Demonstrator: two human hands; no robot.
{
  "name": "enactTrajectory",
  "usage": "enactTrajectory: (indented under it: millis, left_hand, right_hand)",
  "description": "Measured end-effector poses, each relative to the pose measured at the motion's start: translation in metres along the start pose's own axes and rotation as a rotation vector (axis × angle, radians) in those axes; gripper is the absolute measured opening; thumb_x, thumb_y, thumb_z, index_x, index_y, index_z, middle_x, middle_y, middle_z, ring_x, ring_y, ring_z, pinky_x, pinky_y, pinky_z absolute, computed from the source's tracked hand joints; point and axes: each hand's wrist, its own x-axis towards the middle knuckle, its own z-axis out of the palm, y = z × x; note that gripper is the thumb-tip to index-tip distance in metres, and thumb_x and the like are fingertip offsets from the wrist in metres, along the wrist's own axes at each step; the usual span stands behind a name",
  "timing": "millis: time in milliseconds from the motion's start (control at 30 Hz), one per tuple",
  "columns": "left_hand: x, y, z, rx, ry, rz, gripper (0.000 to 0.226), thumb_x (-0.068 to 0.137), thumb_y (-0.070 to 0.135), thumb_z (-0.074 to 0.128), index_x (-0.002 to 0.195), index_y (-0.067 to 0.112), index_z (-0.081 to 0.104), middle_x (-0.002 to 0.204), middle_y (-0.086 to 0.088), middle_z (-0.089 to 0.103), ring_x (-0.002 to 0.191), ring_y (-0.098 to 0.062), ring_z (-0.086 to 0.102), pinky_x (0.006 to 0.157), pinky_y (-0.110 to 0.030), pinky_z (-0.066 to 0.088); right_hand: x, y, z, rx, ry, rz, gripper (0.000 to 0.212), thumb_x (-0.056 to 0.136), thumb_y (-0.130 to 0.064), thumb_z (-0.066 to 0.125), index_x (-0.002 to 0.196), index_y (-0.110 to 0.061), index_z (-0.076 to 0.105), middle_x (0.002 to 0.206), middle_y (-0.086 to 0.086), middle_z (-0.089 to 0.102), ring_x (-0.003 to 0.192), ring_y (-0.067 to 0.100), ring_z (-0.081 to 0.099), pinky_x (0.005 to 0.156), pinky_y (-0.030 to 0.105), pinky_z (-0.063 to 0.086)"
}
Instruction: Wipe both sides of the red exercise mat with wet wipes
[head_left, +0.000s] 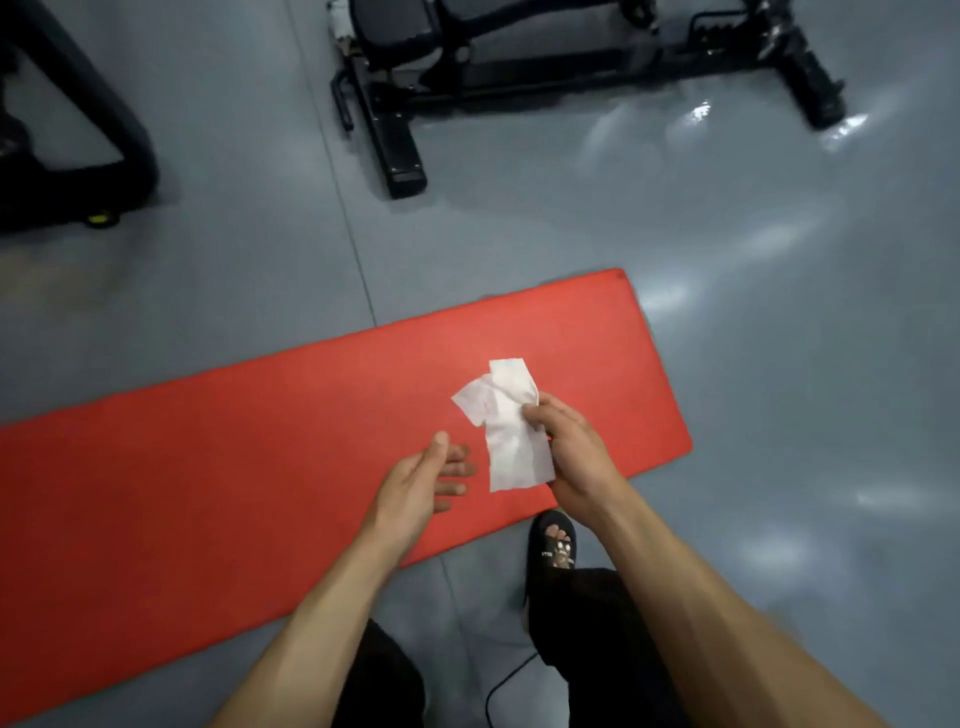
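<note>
Mat position: red exercise mat (260, 467) lying flat on the grey floor (779, 312), running from lower left to upper right, one face up.
Wipe position: white wet wipe (511, 431) held in the air just above the right part of the mat, half unfolded and creased, not yet flat on the surface.
Right hand: right hand (571, 452) pinching the wipe at its right edge between thumb and fingers.
Left hand: left hand (426, 473) released, fingers relaxed and slightly spread, just beside the wipe, holding nothing.
Step in hand: most likely opening or arranging the wipe before pressing it on the mat.
Done so far: no wet trace, streak or darker patch visible on the upper face; cannot tell whether any part is already wiped.
Left to do: judged from this view, the wiping of the upper face, then turning the mat over and wiping the other face.
Under face: hidden, condition not visible.
Surroundings: black gym machine (519, 78) on the floor beyond the mat, another black frame (78, 156) at upper left, a black slipper (553, 545) on the foot near the mat edge.
Writing: small pale marks on the slipper strap, too blurred to read; no brand or label visible on the mat or the wipe.
</note>
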Motion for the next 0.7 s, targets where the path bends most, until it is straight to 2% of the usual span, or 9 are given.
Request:
enactTrajectory:
  millis: [100,200,267,333,533,633,700]
  left_hand:
    - [0.001,0.038,0.079,0.01,-0.112,-0.001,0.044,0.108,0.045,0.041,0.115,0.015,0.073,0.104,-0.008,0.079,0.094,-0.025,0.074,0.084,-0.038,0.056]
    - [0.004,0.066,0.155,0.066,-0.186,0.033,0.025,0.107,0.027,0.054,0.11,0.012,0.073,0.097,-0.003,0.08,0.088,-0.019,0.076,0.071,-0.028,0.059]
    - [0.006,0.078,0.195,0.146,-0.189,0.049,0.015,0.104,0.014,0.058,0.107,0.01,0.073,0.093,-0.003,0.08,0.084,-0.017,0.075,0.065,-0.025,0.057]
    - [0.006,0.087,0.231,0.235,-0.221,0.059,0.015,0.105,0.01,0.058,0.108,0.011,0.072,0.088,-0.002,0.079,0.078,-0.014,0.073,0.063,-0.025,0.054]
    - [0.003,0.119,0.328,0.401,-0.327,0.065,0.019,0.106,0.005,0.053,0.115,0.01,0.069,0.07,-0.014,0.061,0.054,-0.017,0.056,0.052,-0.031,0.05]
    - [-0.001,0.132,0.365,0.345,-0.384,0.083,0.025,0.106,0.003,0.051,0.123,0.013,0.067,0.086,-0.023,0.068,0.07,-0.022,0.063,0.058,-0.03,0.052]
    - [-0.005,0.139,0.385,0.317,-0.42,0.065,0.029,0.106,0.002,0.049,0.122,0.017,0.068,0.097,-0.009,0.075,0.081,-0.017,0.068,0.064,-0.028,0.055]
  right_hand:
    - [-0.01,-0.023,-0.065,0.01,0.004,0.005,0.023,0.097,-0.003,0.053,0.114,-0.003,0.068,0.104,0.015,0.07,0.092,0.027,0.064,0.086,0.042,0.052]
    - [-0.024,-0.044,-0.131,0.026,0.033,0.007,0.026,0.098,-0.004,0.054,0.119,-0.01,0.07,0.108,0.01,0.074,0.093,0.023,0.069,0.087,0.045,0.056]
    - [-0.035,-0.054,-0.17,0.026,0.055,0.009,0.025,0.1,-0.005,0.055,0.118,-0.01,0.07,0.102,0.007,0.075,0.088,0.019,0.07,0.078,0.039,0.058]
    - [-0.046,-0.064,-0.205,0.04,0.078,0.017,0.021,0.101,-0.006,0.056,0.114,-0.011,0.071,0.092,0.001,0.076,0.081,0.013,0.071,0.067,0.03,0.058]
    - [-0.07,-0.094,-0.299,0.231,0.17,0.022,0.014,0.099,-0.008,0.061,0.107,-0.014,0.07,0.084,0.0,0.074,0.068,0.01,0.069,0.06,0.023,0.054]
    - [-0.079,-0.109,-0.334,0.361,0.137,-0.007,0.015,0.1,-0.006,0.059,0.111,-0.011,0.068,0.093,0.005,0.074,0.075,0.014,0.069,0.067,0.026,0.058]
    - [-0.084,-0.116,-0.355,0.396,0.104,-0.03,0.019,0.1,-0.004,0.057,0.116,-0.008,0.066,0.102,0.009,0.072,0.085,0.019,0.069,0.08,0.033,0.058]
